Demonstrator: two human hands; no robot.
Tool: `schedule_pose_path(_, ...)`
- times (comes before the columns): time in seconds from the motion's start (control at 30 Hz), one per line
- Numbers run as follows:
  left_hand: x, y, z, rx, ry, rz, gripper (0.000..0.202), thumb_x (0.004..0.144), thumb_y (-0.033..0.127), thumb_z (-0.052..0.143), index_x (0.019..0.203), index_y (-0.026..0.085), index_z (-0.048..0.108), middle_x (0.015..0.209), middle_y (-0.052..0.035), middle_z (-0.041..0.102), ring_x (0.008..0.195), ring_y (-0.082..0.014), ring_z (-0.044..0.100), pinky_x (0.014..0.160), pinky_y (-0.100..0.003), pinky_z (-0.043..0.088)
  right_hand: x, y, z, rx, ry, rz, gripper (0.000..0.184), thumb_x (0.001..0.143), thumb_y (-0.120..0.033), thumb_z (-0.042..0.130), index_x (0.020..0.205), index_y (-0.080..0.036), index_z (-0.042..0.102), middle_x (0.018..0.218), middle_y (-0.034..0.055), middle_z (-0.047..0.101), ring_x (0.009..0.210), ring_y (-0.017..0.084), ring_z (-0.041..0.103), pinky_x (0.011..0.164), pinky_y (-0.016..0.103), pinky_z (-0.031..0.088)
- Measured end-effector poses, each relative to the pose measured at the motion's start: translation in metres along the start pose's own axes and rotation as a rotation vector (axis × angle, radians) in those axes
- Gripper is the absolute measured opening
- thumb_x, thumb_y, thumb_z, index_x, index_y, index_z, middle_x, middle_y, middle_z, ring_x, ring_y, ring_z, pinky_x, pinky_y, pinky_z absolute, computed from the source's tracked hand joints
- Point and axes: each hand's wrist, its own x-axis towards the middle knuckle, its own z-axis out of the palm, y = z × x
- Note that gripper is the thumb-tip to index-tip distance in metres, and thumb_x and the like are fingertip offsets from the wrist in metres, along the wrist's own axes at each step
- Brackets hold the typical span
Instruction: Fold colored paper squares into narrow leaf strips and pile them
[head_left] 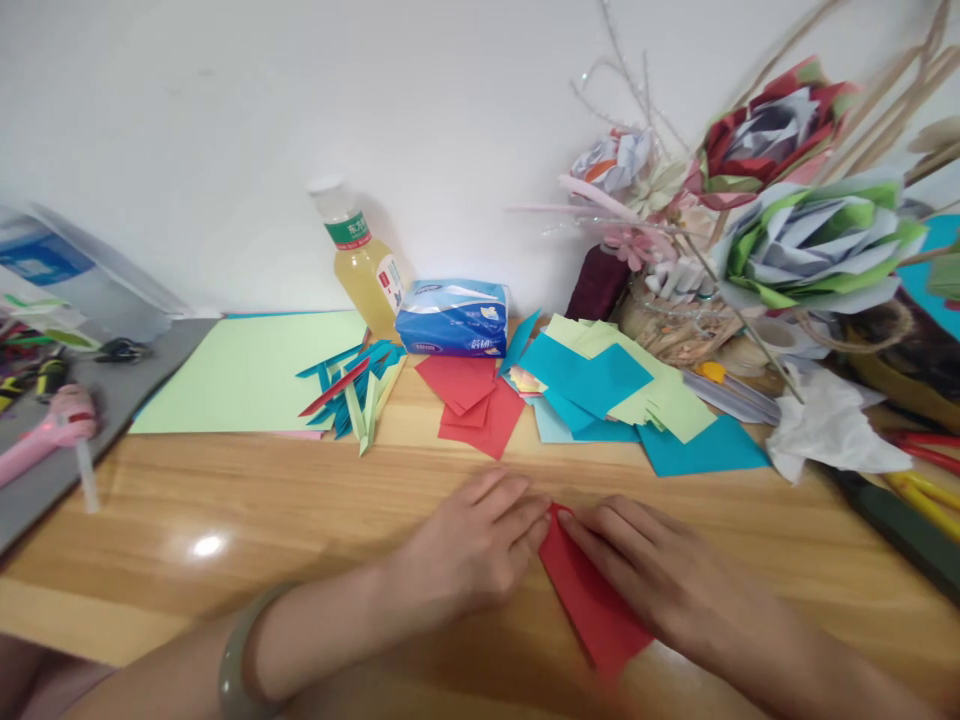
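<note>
A red sheet of paper (585, 590) lies on the wooden table in front of me, with a folded edge near its upper tip. At that tip my left hand (480, 540) has its fingers closed together, pinching the upper left corner. My right hand (660, 570) lies over the right side of the sheet, its fingertips gripping the paper close to the same tip. The right hand hides part of the paper. Further back is a small pile of red paper squares (480, 405).
Behind are folded paper strips (360, 390), light green sheets (240, 370), a drink bottle (360, 260), a tissue pack (453, 318) and blue and green squares (589, 375). Paper flowers (810, 245) and a crumpled tissue (832, 425) stand right. A pink glue gun (64, 425) lies left.
</note>
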Motion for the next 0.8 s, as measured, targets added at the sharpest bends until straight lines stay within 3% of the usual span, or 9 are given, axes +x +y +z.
schedule_pose_path(0.2, -0.002, 0.0, 0.001, -0.017, -0.02, 0.005, 0.022, 0.092, 0.012, 0.045, 0.104, 0.009, 0.063, 0.108, -0.007, 0.066, 0.105, -0.0256, 0.055, 0.095, -0.042, 0.039, -0.007, 0.0, 0.0, 0.038, 0.036, 0.045, 0.037, 0.097, -0.014, 0.022, 0.105, -0.008, 0.057, 0.085, 0.0096, 0.06, 0.079, 0.019, 0.056, 0.069, 0.033, 0.05)
schedule_pose_path(0.5, -0.001, -0.002, 0.002, -0.003, -0.017, 0.02, 0.021, 0.092, 0.014, 0.047, 0.103, 0.01, 0.063, 0.109, -0.0073, 0.066, 0.107, -0.0246, 0.055, 0.097, -0.043, 0.038, 0.003, -0.002, 0.006, 0.061, -0.021, 0.152, 0.036, 0.095, -0.015, 0.024, 0.103, -0.011, 0.059, 0.076, 0.0062, 0.053, 0.07, 0.019, 0.05, 0.062, 0.033, 0.046)
schedule_pose_path(0.63, -0.006, -0.002, 0.005, 0.015, -0.087, -0.017, 0.021, 0.091, 0.019, 0.051, 0.109, 0.015, 0.061, 0.113, -0.0048, 0.065, 0.115, -0.0245, 0.05, 0.104, -0.046, 0.03, -0.012, -0.002, 0.002, 0.063, -0.021, 0.143, 0.028, 0.092, -0.015, 0.033, 0.105, -0.013, 0.059, 0.081, 0.0066, 0.056, 0.076, 0.02, 0.051, 0.067, 0.035, 0.046)
schedule_pose_path(0.8, -0.009, -0.002, 0.008, -0.038, -0.051, -0.028, 0.018, 0.09, 0.017, 0.051, 0.103, 0.015, 0.063, 0.113, -0.003, 0.065, 0.118, -0.0254, 0.047, 0.105, -0.048, 0.028, -0.032, -0.012, -0.005, -0.026, -0.047, 0.165, 0.033, 0.089, -0.011, 0.032, 0.107, -0.012, 0.059, 0.095, 0.0099, 0.059, 0.089, 0.024, 0.053, 0.075, 0.039, 0.046)
